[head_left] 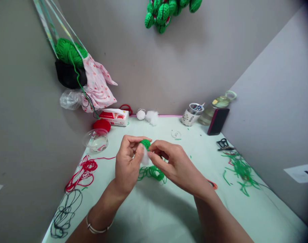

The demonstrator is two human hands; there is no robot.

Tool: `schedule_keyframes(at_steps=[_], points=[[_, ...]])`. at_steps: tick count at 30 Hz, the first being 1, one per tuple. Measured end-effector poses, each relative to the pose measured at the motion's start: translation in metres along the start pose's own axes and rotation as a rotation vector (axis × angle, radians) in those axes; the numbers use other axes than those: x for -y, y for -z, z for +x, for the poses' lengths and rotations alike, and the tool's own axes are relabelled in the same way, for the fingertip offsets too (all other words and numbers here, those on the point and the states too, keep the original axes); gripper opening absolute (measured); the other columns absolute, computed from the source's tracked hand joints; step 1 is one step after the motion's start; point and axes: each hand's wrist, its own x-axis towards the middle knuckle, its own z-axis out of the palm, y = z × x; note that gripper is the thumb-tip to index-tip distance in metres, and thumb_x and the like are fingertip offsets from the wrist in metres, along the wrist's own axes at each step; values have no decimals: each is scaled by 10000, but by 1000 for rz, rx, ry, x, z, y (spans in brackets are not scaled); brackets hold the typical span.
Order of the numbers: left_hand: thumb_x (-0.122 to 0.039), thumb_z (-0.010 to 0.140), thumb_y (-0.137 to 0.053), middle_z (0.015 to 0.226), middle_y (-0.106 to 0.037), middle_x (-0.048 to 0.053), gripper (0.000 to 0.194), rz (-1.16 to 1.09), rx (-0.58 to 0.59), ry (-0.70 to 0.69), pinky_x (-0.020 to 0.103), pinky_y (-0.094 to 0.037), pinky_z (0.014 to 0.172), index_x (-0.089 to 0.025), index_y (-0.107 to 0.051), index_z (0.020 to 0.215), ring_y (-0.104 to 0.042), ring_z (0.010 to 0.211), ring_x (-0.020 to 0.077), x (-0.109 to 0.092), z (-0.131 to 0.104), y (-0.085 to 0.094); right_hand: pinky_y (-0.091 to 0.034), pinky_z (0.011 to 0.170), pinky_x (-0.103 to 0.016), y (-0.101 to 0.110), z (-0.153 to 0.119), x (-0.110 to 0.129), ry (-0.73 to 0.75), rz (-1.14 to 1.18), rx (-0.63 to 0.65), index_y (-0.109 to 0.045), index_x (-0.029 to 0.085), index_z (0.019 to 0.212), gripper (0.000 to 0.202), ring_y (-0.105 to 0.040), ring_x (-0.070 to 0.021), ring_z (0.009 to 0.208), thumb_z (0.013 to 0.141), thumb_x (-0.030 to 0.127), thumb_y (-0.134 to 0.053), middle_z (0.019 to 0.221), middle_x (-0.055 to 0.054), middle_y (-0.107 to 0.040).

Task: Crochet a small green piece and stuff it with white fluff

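Above the middle of the table, my left hand (pixel 127 160) is closed on a small green crocheted piece (pixel 145 144). A tuft of white stuffing (pixel 145 158) sticks out from the near side of that piece, by my left thumb. My right hand (pixel 169 157) is closed at the right edge of the piece, thumb and forefinger pinched beside the white tuft. Whether the right fingers grip the tuft or the crochet is hard to make out. Below both hands lies a loose coil of green yarn (pixel 155 172).
On the left are red yarn (pixel 89 165), dark cord (pixel 65 214) and a clear plastic bowl (pixel 99 140). A tissue box (pixel 116 117), white stuffing (pixel 152 117), a pen tin (pixel 191 114), a bottle (pixel 209 111) and a phone (pixel 218 121) stand behind. Green yarn scraps (pixel 245 170) lie right.
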Motion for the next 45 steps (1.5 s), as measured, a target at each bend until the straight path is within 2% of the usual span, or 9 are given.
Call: schedule_keyframes(at_steps=[8,12,18,23,26,29,33,37,45], points=[[-314,1040,-575,1227,-756,58,149,-21,148,101,301,-525,1003,-227,-667,1118,-691,1167,179,-7,5,3,-221,513,-251,-3,3,-9,-61,-14,-210,-521,206,673,273,-246,-78,528,917,216,-642,552,102,-303],[-270,962,-696,1206,-756,54,131,-166,215,178,301,-547,932,-233,-656,1081,-705,1115,187,-8,8,5,-234,521,-247,0,3,-10,-62,-54,-207,-531,208,699,251,-269,-78,522,931,214,-625,549,102,-336],[-226,891,-746,1010,-754,39,127,-176,96,99,309,-547,901,-210,-626,928,-713,972,180,1,8,3,-308,576,-240,-5,-7,3,22,-108,-27,-513,217,810,212,-401,-87,558,1021,200,-505,638,73,-475],[-253,877,-738,898,-742,20,124,-178,-22,169,293,-533,817,-201,-628,899,-698,848,168,5,9,2,-338,585,-264,-20,-8,5,82,-140,-42,-560,211,832,199,-451,-111,564,1018,170,-502,646,48,-527],[-269,874,-721,862,-736,0,127,-277,-30,306,264,-504,702,-212,-616,920,-669,736,146,4,12,4,-437,708,-298,-16,-3,4,138,-131,-147,-627,218,811,188,-575,-165,760,994,200,-593,806,-20,-654],[-264,875,-720,840,-715,-16,103,-289,-16,313,242,-475,651,-217,-648,932,-626,685,125,3,13,5,-505,846,-353,-6,-2,3,213,108,-195,-615,225,768,193,-643,-208,980,955,194,-652,1052,-58,-714],[-251,893,-733,912,-725,6,59,-202,37,219,264,-511,776,-220,-697,929,-670,852,155,2,10,4,-515,614,-274,-2,-3,3,104,518,-116,-524,233,836,167,-633,-104,668,981,221,-605,1107,-24,-707],[-215,901,-700,959,-703,5,40,-55,3,116,262,-507,758,-228,-703,938,-658,854,155,-2,8,3,-425,576,-250,-5,-2,2,4,107,-216,-556,245,1026,110,-525,-101,622,952,184,-610,946,6,-674],[-266,907,-708,964,-697,20,62,-52,16,164,265,-515,801,-218,-720,946,-650,894,170,0,7,1,-356,601,-271,-7,1,-8,51,-397,-168,-561,213,807,196,-497,-141,632,1002,234,-568,734,3,-612]])
